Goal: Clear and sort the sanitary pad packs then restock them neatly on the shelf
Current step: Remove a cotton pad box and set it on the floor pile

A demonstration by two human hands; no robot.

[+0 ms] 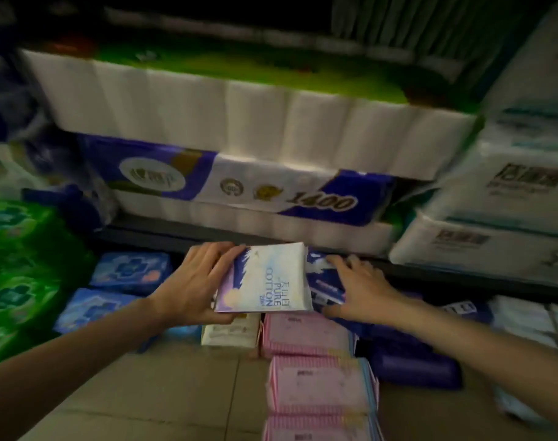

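My left hand [193, 283] grips a white and purple "Pure Cotton" pad pack [268, 280] by its left edge, holding it above the floor in front of the lower shelf. Just to its right, my right hand [358, 286] holds a dark blue pad pack [323, 283], fingers over its top and thumb under its front edge. Below them lie pink striped packs [315, 383] in a row on the floor, a cream pack [229, 334] and dark purple packs [414, 366].
Light blue packs [128, 270] and green packs [19, 265] sit at the left. Large toilet paper bundles [239, 192] fill the shelf above, with white tissue bundles [494, 224] at the right. A bare tiled floor [150, 393] lies at the lower left.
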